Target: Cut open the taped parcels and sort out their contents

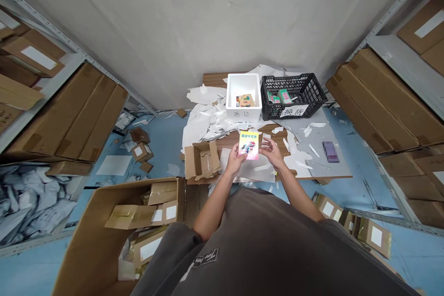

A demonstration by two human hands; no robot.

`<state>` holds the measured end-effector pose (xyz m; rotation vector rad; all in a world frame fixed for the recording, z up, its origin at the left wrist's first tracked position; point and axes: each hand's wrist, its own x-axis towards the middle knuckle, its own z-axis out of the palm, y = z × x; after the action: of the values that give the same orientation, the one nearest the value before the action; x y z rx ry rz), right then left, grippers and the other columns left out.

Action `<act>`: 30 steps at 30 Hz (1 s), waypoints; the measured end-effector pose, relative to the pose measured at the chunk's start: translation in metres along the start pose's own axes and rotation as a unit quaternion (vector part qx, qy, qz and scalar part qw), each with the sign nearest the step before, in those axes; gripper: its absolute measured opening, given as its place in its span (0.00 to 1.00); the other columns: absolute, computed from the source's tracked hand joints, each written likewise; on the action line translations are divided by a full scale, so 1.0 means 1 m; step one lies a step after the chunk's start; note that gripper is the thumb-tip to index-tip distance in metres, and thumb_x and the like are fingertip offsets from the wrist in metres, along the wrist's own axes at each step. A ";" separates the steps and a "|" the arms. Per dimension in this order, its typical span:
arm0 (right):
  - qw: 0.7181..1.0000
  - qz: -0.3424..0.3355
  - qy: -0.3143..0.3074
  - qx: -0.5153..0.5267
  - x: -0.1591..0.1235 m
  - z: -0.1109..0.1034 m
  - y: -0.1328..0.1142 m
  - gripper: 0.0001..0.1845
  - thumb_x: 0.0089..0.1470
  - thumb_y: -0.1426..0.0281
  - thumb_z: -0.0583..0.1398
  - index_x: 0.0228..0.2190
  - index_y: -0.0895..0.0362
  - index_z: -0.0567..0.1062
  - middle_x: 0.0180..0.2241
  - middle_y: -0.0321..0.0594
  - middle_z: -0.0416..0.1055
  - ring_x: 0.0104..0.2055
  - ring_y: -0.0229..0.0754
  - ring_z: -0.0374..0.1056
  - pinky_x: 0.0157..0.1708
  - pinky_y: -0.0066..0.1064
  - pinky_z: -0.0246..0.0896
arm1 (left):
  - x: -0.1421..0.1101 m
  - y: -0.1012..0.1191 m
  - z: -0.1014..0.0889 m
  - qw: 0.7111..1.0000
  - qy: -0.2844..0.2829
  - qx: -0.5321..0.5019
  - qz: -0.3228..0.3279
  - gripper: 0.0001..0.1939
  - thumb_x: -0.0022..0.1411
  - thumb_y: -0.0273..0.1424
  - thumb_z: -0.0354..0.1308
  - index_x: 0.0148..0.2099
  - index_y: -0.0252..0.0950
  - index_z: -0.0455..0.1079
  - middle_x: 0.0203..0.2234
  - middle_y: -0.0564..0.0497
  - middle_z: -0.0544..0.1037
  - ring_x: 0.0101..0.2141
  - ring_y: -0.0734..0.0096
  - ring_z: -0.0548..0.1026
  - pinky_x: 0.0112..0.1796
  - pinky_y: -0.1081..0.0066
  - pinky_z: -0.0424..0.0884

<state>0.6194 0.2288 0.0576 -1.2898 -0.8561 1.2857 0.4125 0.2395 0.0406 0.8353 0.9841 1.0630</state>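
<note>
A small yellow and pink picture booklet (249,144), with Chinese lettering across its top, is held up over the table. My left hand (236,159) grips its lower left edge, thumb towards the front. On the opposite side, the fingers of my right hand (272,151) pinch the lower right edge. Whether it is a thin book or a flat card pack I cannot tell. Just beyond it stands a white foam box (243,113) with a few small colourful packs (246,100) inside. An opened small carton (202,161) sits left of my hands.
A black crate (293,97) holding green and pink boxes (284,96) stands right of the foam box. Torn paper (211,120) litters the wooden table. A large carton (138,189) of parcels is at my left; shelves of cartons (388,101) flank both sides.
</note>
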 end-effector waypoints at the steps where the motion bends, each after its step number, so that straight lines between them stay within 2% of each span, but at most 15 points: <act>1: 1.000 0.020 0.000 0.010 0.001 0.000 0.001 0.36 0.38 0.62 0.79 0.51 0.47 0.80 0.47 0.40 0.80 0.47 0.48 0.76 0.50 0.43 0.75 | 0.000 -0.001 -0.003 1.000 0.004 -0.020 -0.018 0.40 0.50 0.35 0.77 0.64 0.40 0.70 0.55 0.43 0.82 0.47 0.56 0.82 0.43 0.64 0.80; 5: 0.992 0.090 -0.057 0.071 -0.003 0.009 -0.001 0.33 0.38 0.60 0.79 0.48 0.48 0.80 0.41 0.39 0.82 0.42 0.47 0.78 0.42 0.38 0.76 | 0.000 -0.005 -0.004 0.999 0.008 -0.045 -0.023 0.43 0.47 0.37 0.81 0.64 0.41 0.70 0.55 0.43 0.82 0.46 0.58 0.82 0.40 0.67 0.79; 8: 0.990 0.099 -0.042 0.088 -0.005 0.013 -0.004 0.32 0.35 0.61 0.80 0.45 0.49 0.80 0.39 0.37 0.82 0.39 0.46 0.78 0.36 0.34 0.75 | 0.001 -0.006 -0.004 1.000 0.006 -0.022 0.009 0.42 0.48 0.38 0.81 0.63 0.40 0.72 0.55 0.42 0.82 0.49 0.57 0.82 0.46 0.63 0.80; 11: 0.993 0.084 -0.020 0.086 -0.003 0.010 -0.006 0.31 0.36 0.61 0.78 0.44 0.49 0.80 0.39 0.37 0.82 0.38 0.45 0.78 0.35 0.34 0.75 | 0.001 0.000 -0.009 0.994 0.053 0.062 0.071 0.42 0.48 0.37 0.82 0.65 0.41 0.74 0.55 0.42 0.82 0.53 0.54 0.80 0.53 0.58 0.79; 13: 0.996 0.056 -0.002 0.070 -0.001 0.009 -0.008 0.29 0.39 0.61 0.77 0.45 0.49 0.80 0.40 0.38 0.82 0.38 0.45 0.78 0.36 0.35 0.75 | -0.002 0.005 -0.009 0.983 0.077 0.130 0.104 0.38 0.51 0.37 0.81 0.64 0.41 0.76 0.55 0.41 0.81 0.54 0.54 0.80 0.54 0.57 0.79; 15: 0.999 0.013 0.003 0.041 -0.002 0.012 -0.009 0.28 0.41 0.61 0.76 0.46 0.49 0.81 0.42 0.39 0.82 0.40 0.46 0.78 0.39 0.37 0.77 | -0.004 0.009 -0.005 0.979 0.048 0.158 0.116 0.32 0.56 0.40 0.78 0.62 0.41 0.79 0.57 0.40 0.81 0.55 0.53 0.80 0.54 0.55 0.80; 18: 0.997 -0.060 -0.044 -0.018 -0.008 0.026 -0.009 0.26 0.46 0.60 0.75 0.48 0.49 0.82 0.47 0.42 0.81 0.46 0.49 0.77 0.46 0.42 0.78 | -0.006 0.009 0.008 0.984 -0.022 0.136 0.110 0.34 0.60 0.43 0.75 0.66 0.42 0.77 0.63 0.40 0.78 0.59 0.51 0.79 0.55 0.54 0.81; 20: 0.991 -0.092 -0.082 -0.052 -0.012 0.036 -0.009 0.24 0.50 0.58 0.73 0.50 0.48 0.83 0.52 0.44 0.79 0.50 0.50 0.76 0.49 0.44 0.78 | -0.004 0.008 0.014 0.989 -0.032 0.109 0.099 0.38 0.62 0.45 0.74 0.70 0.41 0.73 0.63 0.40 0.78 0.59 0.50 0.79 0.55 0.53 0.80; 22: 0.989 -0.102 -0.092 -0.063 -0.014 0.041 -0.008 0.25 0.53 0.57 0.72 0.52 0.47 0.83 0.56 0.45 0.75 0.52 0.50 0.75 0.49 0.44 0.78 | -0.001 0.008 0.014 0.993 -0.029 0.079 0.087 0.40 0.61 0.45 0.74 0.71 0.39 0.71 0.62 0.39 0.80 0.59 0.50 0.79 0.57 0.53 0.79; 24: 0.991 -0.100 -0.057 -0.066 -0.012 0.039 -0.009 0.26 0.52 0.58 0.72 0.53 0.46 0.82 0.58 0.45 0.73 0.53 0.51 0.75 0.49 0.44 0.78 | 0.002 0.011 0.007 0.996 -0.021 0.048 0.075 0.41 0.59 0.44 0.76 0.70 0.38 0.72 0.61 0.38 0.80 0.58 0.50 0.80 0.56 0.56 0.79; 27: 0.994 -0.081 0.024 -0.068 -0.005 0.028 -0.012 0.30 0.46 0.60 0.75 0.52 0.46 0.81 0.55 0.44 0.76 0.53 0.52 0.73 0.50 0.44 0.77 | 0.003 0.017 -0.008 0.999 -0.015 0.008 0.047 0.44 0.55 0.43 0.79 0.70 0.39 0.70 0.61 0.38 0.80 0.53 0.53 0.82 0.48 0.62 0.81; 28: 0.996 -0.064 0.028 -0.057 -0.003 0.024 -0.013 0.32 0.43 0.60 0.76 0.52 0.47 0.80 0.52 0.44 0.78 0.52 0.51 0.73 0.50 0.44 0.76 | 0.003 0.019 -0.012 0.999 -0.020 -0.003 0.037 0.45 0.54 0.43 0.79 0.70 0.39 0.69 0.61 0.38 0.80 0.51 0.54 0.83 0.45 0.63 0.81; 30: 1.000 -0.016 -0.004 -0.013 -0.001 0.018 -0.015 0.33 0.39 0.61 0.77 0.50 0.48 0.80 0.44 0.41 0.80 0.47 0.50 0.75 0.48 0.43 0.76 | 0.002 0.023 -0.017 0.999 -0.037 -0.019 0.023 0.46 0.53 0.44 0.80 0.70 0.40 0.68 0.60 0.38 0.80 0.49 0.56 0.83 0.43 0.65 0.80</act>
<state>0.6045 0.2337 0.0750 -1.2886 -0.8983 1.2592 0.3898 0.2494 0.0550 0.8647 0.8840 1.0794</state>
